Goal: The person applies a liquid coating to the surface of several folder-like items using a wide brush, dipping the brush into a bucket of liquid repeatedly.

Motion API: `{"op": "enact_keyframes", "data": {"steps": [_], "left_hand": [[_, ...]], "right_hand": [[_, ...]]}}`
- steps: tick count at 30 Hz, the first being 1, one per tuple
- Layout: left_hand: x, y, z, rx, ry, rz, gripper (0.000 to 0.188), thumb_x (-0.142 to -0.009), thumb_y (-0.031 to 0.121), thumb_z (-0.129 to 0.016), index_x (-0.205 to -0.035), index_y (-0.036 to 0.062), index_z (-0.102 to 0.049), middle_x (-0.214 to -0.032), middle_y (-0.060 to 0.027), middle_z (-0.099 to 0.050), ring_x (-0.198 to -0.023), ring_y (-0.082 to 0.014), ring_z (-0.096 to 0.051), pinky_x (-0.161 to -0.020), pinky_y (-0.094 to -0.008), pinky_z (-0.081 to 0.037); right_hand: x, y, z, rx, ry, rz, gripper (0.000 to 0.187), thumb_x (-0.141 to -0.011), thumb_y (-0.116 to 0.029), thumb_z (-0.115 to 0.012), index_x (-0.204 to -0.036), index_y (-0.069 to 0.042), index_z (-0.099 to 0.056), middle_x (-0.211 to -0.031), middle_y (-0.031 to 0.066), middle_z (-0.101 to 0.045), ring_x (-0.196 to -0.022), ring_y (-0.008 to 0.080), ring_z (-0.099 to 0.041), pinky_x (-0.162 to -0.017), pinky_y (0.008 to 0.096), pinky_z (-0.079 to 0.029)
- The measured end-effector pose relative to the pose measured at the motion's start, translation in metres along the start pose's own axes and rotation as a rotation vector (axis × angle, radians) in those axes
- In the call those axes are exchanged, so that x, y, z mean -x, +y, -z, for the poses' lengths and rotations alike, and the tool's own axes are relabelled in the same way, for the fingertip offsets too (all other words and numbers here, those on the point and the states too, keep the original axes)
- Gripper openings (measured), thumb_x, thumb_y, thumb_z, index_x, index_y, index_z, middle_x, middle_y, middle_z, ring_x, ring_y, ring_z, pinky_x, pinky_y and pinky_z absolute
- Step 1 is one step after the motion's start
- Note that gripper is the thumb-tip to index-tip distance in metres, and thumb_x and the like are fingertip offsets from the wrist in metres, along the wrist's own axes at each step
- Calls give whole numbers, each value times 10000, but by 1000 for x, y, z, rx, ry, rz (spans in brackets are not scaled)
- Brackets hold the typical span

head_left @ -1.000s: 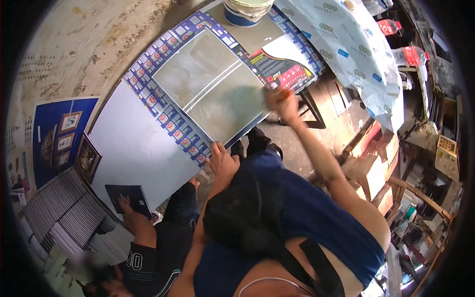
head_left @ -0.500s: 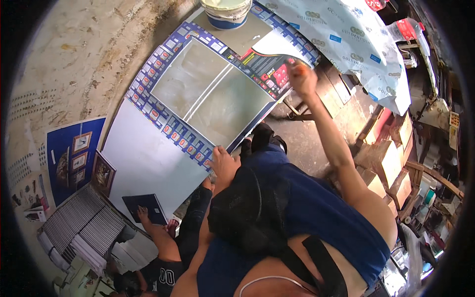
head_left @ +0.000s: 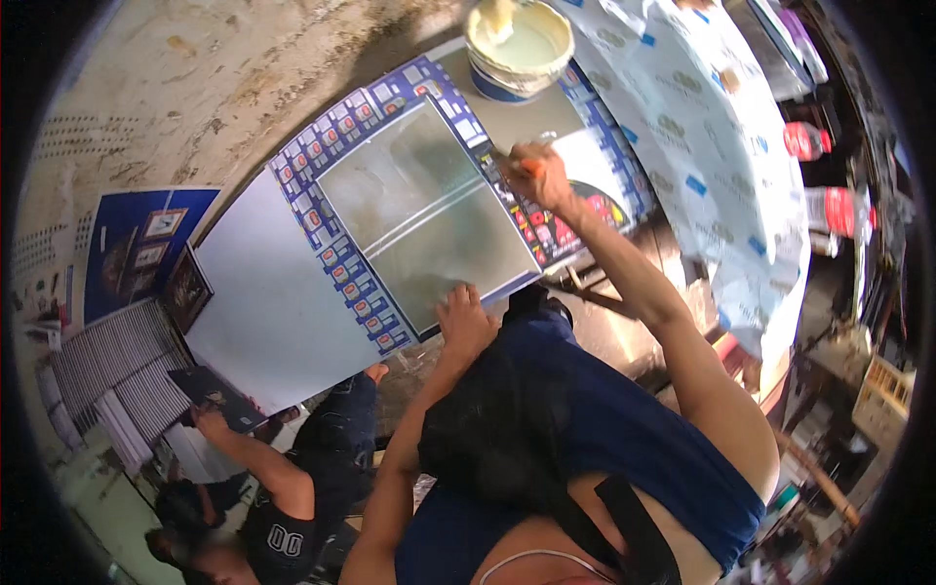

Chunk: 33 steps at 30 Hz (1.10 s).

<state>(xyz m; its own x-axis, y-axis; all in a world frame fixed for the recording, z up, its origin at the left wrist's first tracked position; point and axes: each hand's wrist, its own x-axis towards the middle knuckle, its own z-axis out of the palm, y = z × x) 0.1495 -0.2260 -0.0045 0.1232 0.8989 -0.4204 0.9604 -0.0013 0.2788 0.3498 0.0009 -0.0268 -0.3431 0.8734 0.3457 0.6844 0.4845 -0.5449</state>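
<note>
A grey board panel with two pale stripes across its middle lies on a blue sheet printed with small repeated pictures. My left hand rests on the panel's near edge, its fingers stretched out and holding nothing. Beyond the panel's right edge, my right hand is closed around a small tool with an orange handle. Its working end is too blurred to name. Beneath that hand lies a dark, colourful printed sheet. Past it stands a white-and-blue bucket of pale paste, with a paste-coated lump at its rim.
A white board surface extends left. There a co-worker's hand holds a dark flat cover beside stacked bound blocks. Pale printed wrapping drapes over the right side, near red-labelled bottles. A stained wall stands behind.
My right hand has moved left with the orange-handled tool, toward the panel's right edge. My left hand has shifted right along the near edge. The view has shifted, showing more of the bucket.
</note>
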Motion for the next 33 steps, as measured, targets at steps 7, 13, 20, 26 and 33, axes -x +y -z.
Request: {"op": "enact_keyframes", "data": {"steps": [7, 13, 20, 26, 33], "left_hand": [[-4, 19, -5, 115, -110, 250, 655, -775, 294, -640, -1328, -15, -474, -1305, -163, -453, -1255, -339, -426, -1085, -593, -258], [0, 32, 2, 138, -97, 384, 682, -767, 280, -677, -1349, -14, -480, -1351, -120, -454, -1235, -297, -456, -1013, -538, -325], [7, 33, -9, 239, -31, 450, 657, -775, 226, -670, -1372, 41, -469, -1383, -98, -425, -1217, -269, -482, -951, -487, -373], [7, 32, -12, 340, -20, 483, 654, -781, 212, -698, -1356, 39, -437, -1364, -133, -405, -1218, -319, -462, -915, -505, -370], [14, 35, -23, 307, 153, 508, 583, -769, 197, -664, -1311, 49, -507, -1346, -93, -457, -1187, -284, -508, -915, -489, -379]], "right_hand": [[-67, -44, -70, -156, -540, 540, 181, -812, -278, -685, -945, -156, -667, -872, 91, -664, -863, 292, -648, -769, 456, -502], [-254, 0, -94, 171, -121, 504, 265, -846, -358, -662, -1007, -148, -651, -913, 138, -687, -815, 344, -667, -706, 475, -528], [-212, -61, -124, -219, -790, 717, 379, -842, -512, -677, -895, -141, -618, -837, 182, -642, -795, 374, -658, -730, 485, -512], [-325, -109, -164, 224, -495, 575, 389, -849, -483, -650, -885, -98, -682, -792, 167, -692, -753, 320, -694, -638, 442, -552], [-274, -183, -213, 18, -753, 831, 397, -956, -497, -532, -869, -139, -678, -797, 128, -702, -846, 294, -695, -797, 472, -524]]}}
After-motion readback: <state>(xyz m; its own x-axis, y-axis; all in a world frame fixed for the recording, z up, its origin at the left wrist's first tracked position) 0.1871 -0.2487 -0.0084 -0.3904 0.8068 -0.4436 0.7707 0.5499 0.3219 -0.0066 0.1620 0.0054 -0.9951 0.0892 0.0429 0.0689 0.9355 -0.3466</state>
